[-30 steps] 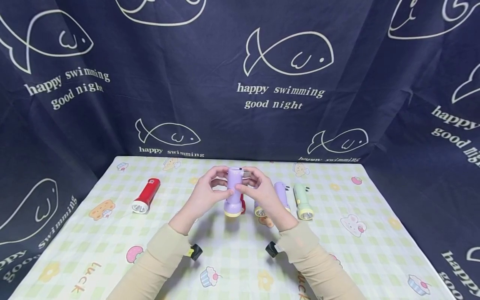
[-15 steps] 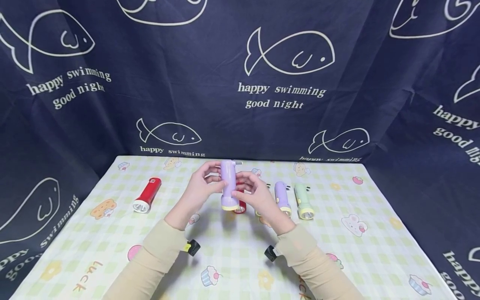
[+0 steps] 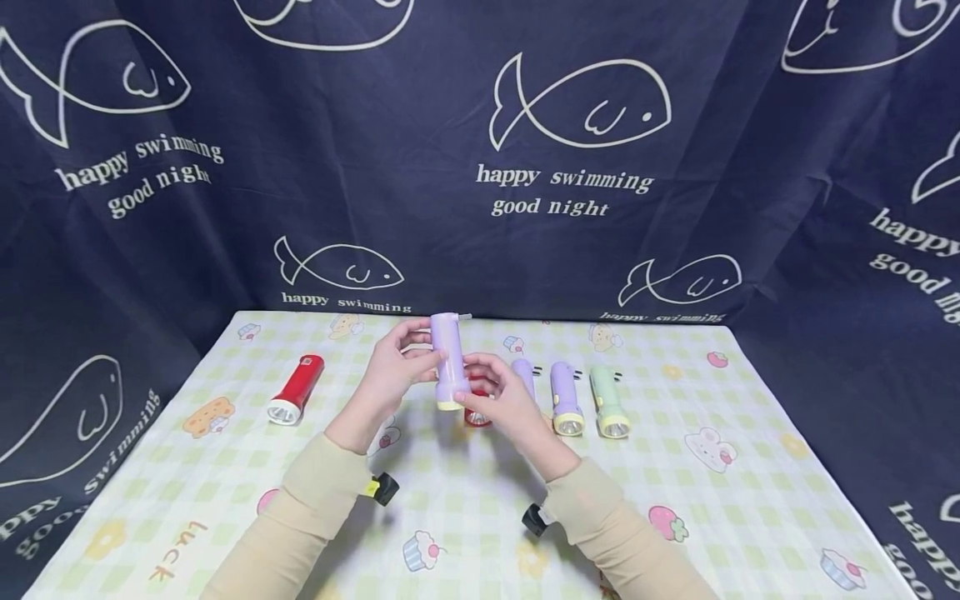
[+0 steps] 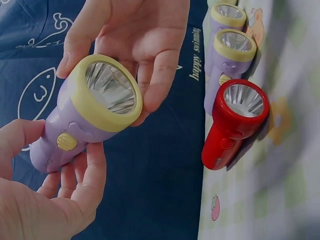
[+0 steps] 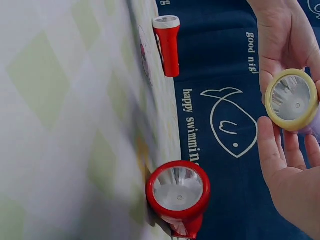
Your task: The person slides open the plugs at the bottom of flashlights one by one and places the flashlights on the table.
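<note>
A purple flashlight (image 3: pixel 448 358) with a yellow lens ring is held up above the table, tail upward, metal prongs jutting from its tail. My left hand (image 3: pixel 390 371) grips its body between thumb and fingers. At the lamp head, my right hand (image 3: pixel 501 392) has its thumb on one side and fingers on the other. The left wrist view shows the clear lens and a ribbed yellow switch (image 4: pixel 66 142) on the side. Behind my right hand lies a red flashlight (image 4: pixel 220 145), partly hidden in the head view.
Right of the red one, two more purple flashlights (image 3: pixel 564 392) and a green flashlight (image 3: pixel 606 392) lie in a row, prongs out. A red flashlight with a white head (image 3: pixel 297 387) lies at the left. A checked cloth (image 3: pixel 465 500) covers the table; a dark fish-print curtain (image 3: pixel 442 167) hangs behind.
Both hands have carried the purple flashlight left and slightly up, and it has tilted. The right hand has slid down toward the lamp head, uncovering more of the purple flashlights behind.
</note>
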The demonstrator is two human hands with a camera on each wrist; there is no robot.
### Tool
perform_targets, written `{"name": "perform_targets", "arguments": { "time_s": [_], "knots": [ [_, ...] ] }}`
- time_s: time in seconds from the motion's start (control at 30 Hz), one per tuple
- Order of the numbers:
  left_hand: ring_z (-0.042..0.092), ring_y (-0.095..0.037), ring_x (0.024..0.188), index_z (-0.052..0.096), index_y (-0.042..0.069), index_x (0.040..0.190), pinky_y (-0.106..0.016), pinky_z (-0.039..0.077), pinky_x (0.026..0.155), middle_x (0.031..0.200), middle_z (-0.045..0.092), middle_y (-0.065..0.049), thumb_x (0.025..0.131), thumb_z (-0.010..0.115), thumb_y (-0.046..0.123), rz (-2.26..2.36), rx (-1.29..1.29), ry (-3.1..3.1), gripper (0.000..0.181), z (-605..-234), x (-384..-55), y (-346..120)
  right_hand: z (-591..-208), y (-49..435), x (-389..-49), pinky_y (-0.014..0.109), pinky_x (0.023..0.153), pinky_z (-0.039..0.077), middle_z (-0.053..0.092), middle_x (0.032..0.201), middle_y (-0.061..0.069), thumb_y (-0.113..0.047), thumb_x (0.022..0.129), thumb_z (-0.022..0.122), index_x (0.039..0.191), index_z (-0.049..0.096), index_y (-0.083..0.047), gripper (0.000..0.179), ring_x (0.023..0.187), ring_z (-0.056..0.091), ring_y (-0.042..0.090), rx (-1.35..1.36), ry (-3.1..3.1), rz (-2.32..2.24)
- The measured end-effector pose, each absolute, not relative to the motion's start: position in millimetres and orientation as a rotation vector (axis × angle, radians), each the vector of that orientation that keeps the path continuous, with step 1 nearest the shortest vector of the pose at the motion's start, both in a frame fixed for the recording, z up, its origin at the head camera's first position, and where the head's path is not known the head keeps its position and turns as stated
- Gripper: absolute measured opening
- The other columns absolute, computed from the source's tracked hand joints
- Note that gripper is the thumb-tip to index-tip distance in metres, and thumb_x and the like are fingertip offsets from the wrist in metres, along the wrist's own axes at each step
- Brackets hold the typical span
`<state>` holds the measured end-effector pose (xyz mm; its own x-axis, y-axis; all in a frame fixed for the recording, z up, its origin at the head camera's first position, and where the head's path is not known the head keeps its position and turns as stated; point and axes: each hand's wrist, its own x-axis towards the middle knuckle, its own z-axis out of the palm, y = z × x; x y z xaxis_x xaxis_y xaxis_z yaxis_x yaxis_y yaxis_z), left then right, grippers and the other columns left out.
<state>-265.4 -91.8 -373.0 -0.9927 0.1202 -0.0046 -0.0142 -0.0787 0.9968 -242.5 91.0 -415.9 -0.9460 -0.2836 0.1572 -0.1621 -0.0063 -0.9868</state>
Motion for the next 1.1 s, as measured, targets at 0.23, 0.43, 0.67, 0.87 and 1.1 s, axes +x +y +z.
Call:
{"name": "perform_targets", "arguments": {
  "time_s": [0.23,0.43,0.67,0.87,1.1],
  "knots": [
    [0.063,-0.010,0.085,0.048,0.008,0.132,-0.030,0.058,0.067,0.112,0.053,-0.011,0.082,0.067,-0.001,2.242,0.103,2.091,0.054,-377,-265,-93,-420,87,-243,0.023,0.084,0.050,0.059,0.112,0.017,0.001,0.079,0.071,0.124,0.052,-0.002,0.048,0.094,0.059,0.022,-0.469,2.140,-2.167],
    [0.063,-0.013,0.091,0.050,0.010,0.129,-0.031,0.058,0.071,0.114,0.057,-0.011,0.082,0.070,0.003,2.291,0.066,2.093,0.051,-380,-263,-94,-417,80,-241,0.025,0.086,0.050,0.059,0.113,0.017,0.004,0.079,0.070,0.124,0.054,-0.001,0.049,0.094,0.059,0.020,-0.403,2.128,-2.207],
    [0.062,-0.016,0.097,0.050,0.008,0.129,-0.031,0.057,0.075,0.121,0.056,-0.013,0.083,0.070,0.006,2.279,0.103,2.146,0.050,-388,-257,-99,-417,74,-242,0.027,0.083,0.054,0.059,0.116,0.015,-0.003,0.080,0.071,0.127,0.054,-0.005,0.050,0.094,0.061,0.014,-0.325,2.081,-2.232],
    [0.061,-0.017,0.097,0.050,0.013,0.130,-0.031,0.057,0.075,0.121,0.056,-0.011,0.083,0.070,0.008,2.242,0.113,2.169,0.052,-396,-251,-102,-416,69,-245,0.033,0.081,0.056,0.059,0.116,0.015,-0.004,0.082,0.070,0.130,0.051,-0.003,0.051,0.090,0.062,0.012,-0.313,1.994,-2.275],
    [0.062,-0.014,0.094,0.052,0.015,0.130,-0.030,0.057,0.075,0.119,0.057,-0.011,0.083,0.070,0.008,2.253,0.086,2.163,0.051,-401,-247,-105,-415,65,-247,0.039,0.083,0.056,0.059,0.115,0.017,-0.003,0.082,0.069,0.130,0.051,-0.004,0.051,0.087,0.064,0.012,-0.286,1.962,-2.271]
  ]
}}
